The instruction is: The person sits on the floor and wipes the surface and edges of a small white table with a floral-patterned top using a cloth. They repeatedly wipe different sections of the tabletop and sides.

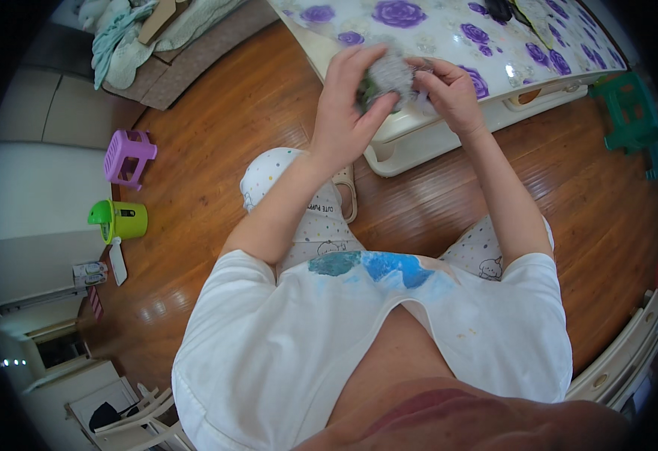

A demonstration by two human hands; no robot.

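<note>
My left hand (347, 104) curls around a grey, fuzzy, rounded object (391, 78), with green showing on its lower left side (367, 90). The object is blurred, so its exact kind cannot be told. At its right edge, my right hand (452, 93) pinches a small grey bit of it between thumb and fingertips. Both hands are raised above the near corner of a table with a purple-rose tablecloth (430, 42). What lies inside my left palm is hidden by the fingers.
A dark item (498, 10) lies on the table's far side. Green plastic stools (627, 113) stand right of it. Leftward on the wooden floor (210, 124) are a purple stool (130, 158) and a lime-green bin (126, 220). A sofa (177, 67) holds cloths and cardboard.
</note>
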